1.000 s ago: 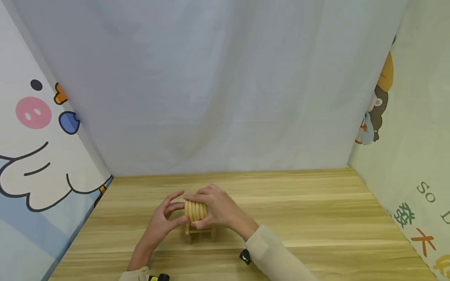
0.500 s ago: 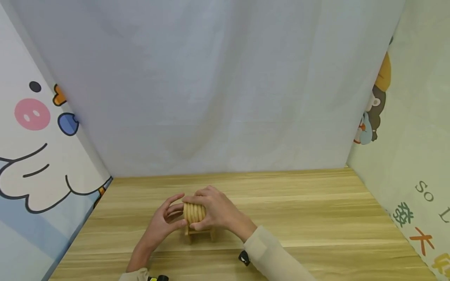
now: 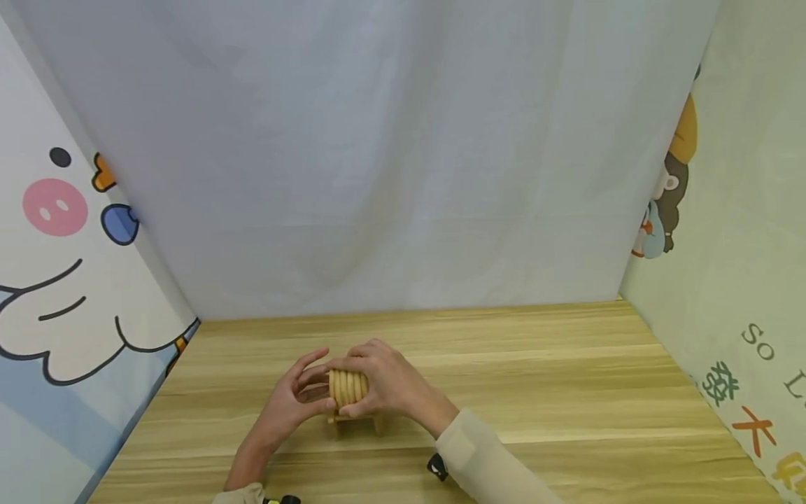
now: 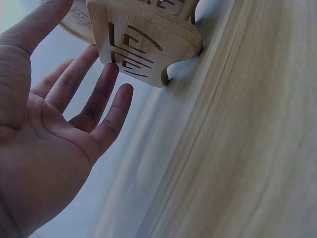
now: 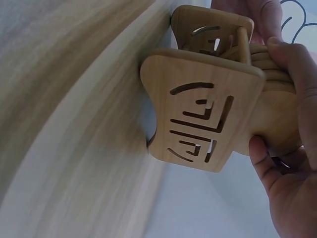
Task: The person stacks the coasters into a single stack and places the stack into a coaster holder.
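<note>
A stack of round wooden coasters (image 3: 349, 389) lies on its side, low over a small wooden coaster rack (image 3: 357, 418). My right hand (image 3: 392, 383) grips the stack from the right, fingers over the top and thumb in front. In the right wrist view the rack (image 5: 163, 74) stands on the table with carved end panels, and the coasters (image 5: 270, 119) sit at its open top. My left hand (image 3: 283, 406) reaches round the stack's left end, fingers spread and fairly straight. In the left wrist view its fingertips touch or nearly touch the end coaster (image 4: 81, 22) and the carved panel.
The wood-grain table (image 3: 541, 378) extends on both sides. A pale grey curtain (image 3: 403, 175) closes the back, with printed panels at left (image 3: 57, 280) and right (image 3: 743, 245). A black wrist device (image 3: 437, 467) shows beside the right sleeve.
The right hand and the coasters have sunk slightly toward the rack. The left hand stays beside the stack, with little change. The head view has shifted a little.
</note>
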A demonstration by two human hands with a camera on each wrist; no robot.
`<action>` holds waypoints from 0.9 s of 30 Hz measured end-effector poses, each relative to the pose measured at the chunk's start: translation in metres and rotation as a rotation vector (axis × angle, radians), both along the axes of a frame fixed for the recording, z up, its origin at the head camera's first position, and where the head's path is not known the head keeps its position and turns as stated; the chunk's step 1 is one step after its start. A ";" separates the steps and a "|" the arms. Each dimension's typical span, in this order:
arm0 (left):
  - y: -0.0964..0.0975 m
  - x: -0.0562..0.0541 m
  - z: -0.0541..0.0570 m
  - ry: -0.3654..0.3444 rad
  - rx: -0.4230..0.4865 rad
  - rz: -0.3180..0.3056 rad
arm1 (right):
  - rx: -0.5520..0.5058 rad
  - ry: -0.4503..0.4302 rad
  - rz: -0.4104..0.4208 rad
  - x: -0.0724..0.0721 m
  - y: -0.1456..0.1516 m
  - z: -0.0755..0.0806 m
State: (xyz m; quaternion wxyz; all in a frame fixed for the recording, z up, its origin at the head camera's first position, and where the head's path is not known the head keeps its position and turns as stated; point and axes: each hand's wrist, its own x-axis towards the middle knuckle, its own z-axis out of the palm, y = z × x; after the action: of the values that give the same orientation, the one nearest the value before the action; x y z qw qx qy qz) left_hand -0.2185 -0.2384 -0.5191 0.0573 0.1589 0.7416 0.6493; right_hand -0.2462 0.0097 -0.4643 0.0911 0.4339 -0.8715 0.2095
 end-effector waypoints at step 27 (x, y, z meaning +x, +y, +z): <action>0.001 0.000 -0.003 0.073 -0.080 0.001 | -0.043 -0.008 0.050 -0.005 0.003 -0.024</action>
State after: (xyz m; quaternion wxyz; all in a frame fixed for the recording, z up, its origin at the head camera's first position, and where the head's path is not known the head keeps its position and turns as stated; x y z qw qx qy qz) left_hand -0.2181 -0.2377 -0.5221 0.0364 0.1797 0.7684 0.6131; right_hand -0.2515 0.0129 -0.4880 0.0915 0.4527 -0.8561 0.2320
